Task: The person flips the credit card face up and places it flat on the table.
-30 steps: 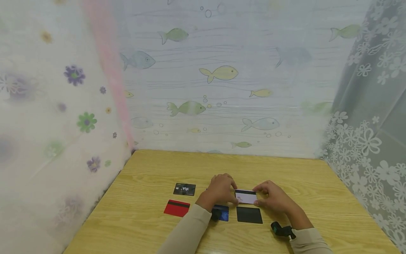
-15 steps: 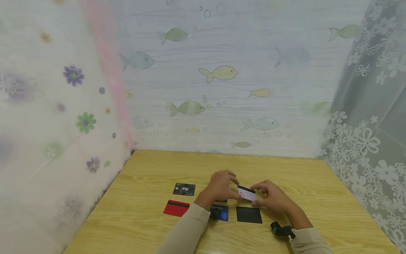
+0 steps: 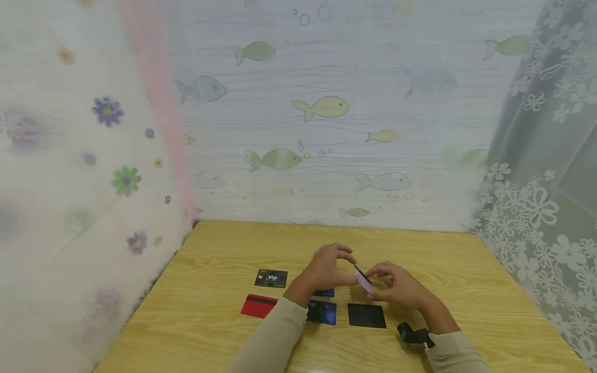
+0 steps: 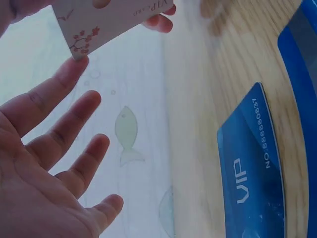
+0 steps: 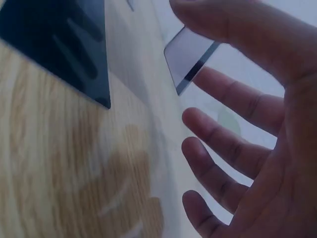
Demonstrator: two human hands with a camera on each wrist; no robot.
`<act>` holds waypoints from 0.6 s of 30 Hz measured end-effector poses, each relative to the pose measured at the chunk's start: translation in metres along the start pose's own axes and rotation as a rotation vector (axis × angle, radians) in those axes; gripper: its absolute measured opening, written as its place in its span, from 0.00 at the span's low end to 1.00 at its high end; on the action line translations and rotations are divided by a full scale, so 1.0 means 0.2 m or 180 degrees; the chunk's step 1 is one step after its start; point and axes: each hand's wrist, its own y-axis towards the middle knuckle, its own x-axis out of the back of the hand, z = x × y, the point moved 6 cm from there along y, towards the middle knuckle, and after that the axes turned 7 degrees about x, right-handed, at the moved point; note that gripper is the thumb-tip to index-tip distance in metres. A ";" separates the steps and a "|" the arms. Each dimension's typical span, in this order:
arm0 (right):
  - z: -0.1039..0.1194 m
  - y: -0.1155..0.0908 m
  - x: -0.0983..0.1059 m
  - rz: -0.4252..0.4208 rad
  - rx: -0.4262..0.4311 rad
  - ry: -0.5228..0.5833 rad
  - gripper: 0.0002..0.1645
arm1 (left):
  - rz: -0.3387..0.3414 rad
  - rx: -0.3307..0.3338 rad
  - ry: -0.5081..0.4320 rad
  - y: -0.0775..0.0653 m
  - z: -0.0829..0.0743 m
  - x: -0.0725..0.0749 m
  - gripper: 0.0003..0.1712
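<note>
Between both hands a white VIP card (image 3: 363, 280) stands tilted above the wooden table. My left hand (image 3: 326, 267) pinches its left edges, thumb and index finger at the corners. The other left fingers are spread, as the left wrist view shows, where the card's face (image 4: 106, 22) bears a red blossom branch. My right hand (image 3: 403, 285) holds the opposite side between thumb and index finger. A dark stripe runs along the card's back (image 5: 185, 54) in the right wrist view. Below the hands lies a black card (image 3: 367, 315).
Two blue cards (image 4: 250, 173) lie under the left forearm, partly hidden in the head view. Further left are a black VIP card (image 3: 271, 278) and a red card (image 3: 257, 306) with a dark stripe. Printed curtains border the table (image 3: 233, 243) behind and at both sides.
The white card has risen and turned from facing the head camera to nearly edge-on. My left hand has moved slightly up and right with it, uncovering more of the far blue card.
</note>
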 end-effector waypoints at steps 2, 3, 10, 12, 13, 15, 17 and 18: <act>0.00 0.01 -0.01 -0.0004 -0.0002 0.0063 0.27 | 0.0007 -0.0023 -0.0101 0.00 0.00 0.00 0.23; 0.00 0.02 -0.01 -0.0005 -0.0009 0.0101 0.26 | 0.0015 -0.0029 -0.0148 0.00 -0.01 0.01 0.23; 0.03 0.06 -0.03 0.0008 0.0061 0.0284 0.26 | 0.0014 -0.0085 -0.0456 0.00 0.00 0.02 0.22; 0.04 0.07 -0.03 0.0007 0.0098 0.0314 0.27 | 0.0018 -0.0083 -0.0538 0.00 0.01 0.02 0.22; 0.05 0.07 -0.03 0.0005 0.0114 0.0323 0.27 | 0.0012 -0.0078 -0.0551 0.00 0.01 0.02 0.22; 0.06 0.08 -0.03 -0.0010 0.0143 0.0341 0.28 | 0.0004 -0.0063 -0.0565 0.00 0.02 0.02 0.24; 0.07 0.09 -0.02 -0.0050 0.0150 0.0344 0.29 | 0.0018 -0.0042 -0.0576 0.00 0.02 0.01 0.28; 0.07 0.09 -0.02 -0.0078 0.0148 0.0335 0.29 | 0.0035 -0.0026 -0.0571 0.00 0.02 0.01 0.31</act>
